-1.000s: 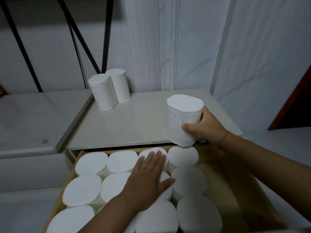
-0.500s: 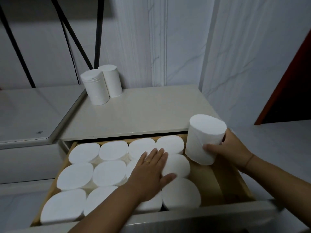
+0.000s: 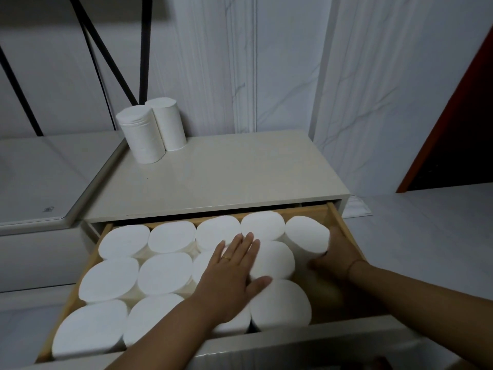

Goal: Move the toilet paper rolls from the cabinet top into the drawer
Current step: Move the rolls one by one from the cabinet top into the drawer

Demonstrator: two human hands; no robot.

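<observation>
While my left hand (image 3: 232,273) lies flat, fingers straight & close together, on the tops of the packed rolls (image 3: 165,273) in the open drawer (image 3: 346,228), my right hand (image 3: 337,256) curls round the side of the corner roll (image 3: 306,236), slightly tilted at the drawer's back-right, thumb low on its near side. Both forearms reach in from the front. Two spare rolls (image 3: 149,134) stand upright, touching, back-left on the cabinet top (image 3: 240,177).

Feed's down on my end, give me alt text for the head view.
The right hand holds a toilet paper roll at the back right of the open drawer, beside the packed rolls that the left hand rests flat on. At the back left of the cabinet top, two more rolls stand touching.
</observation>
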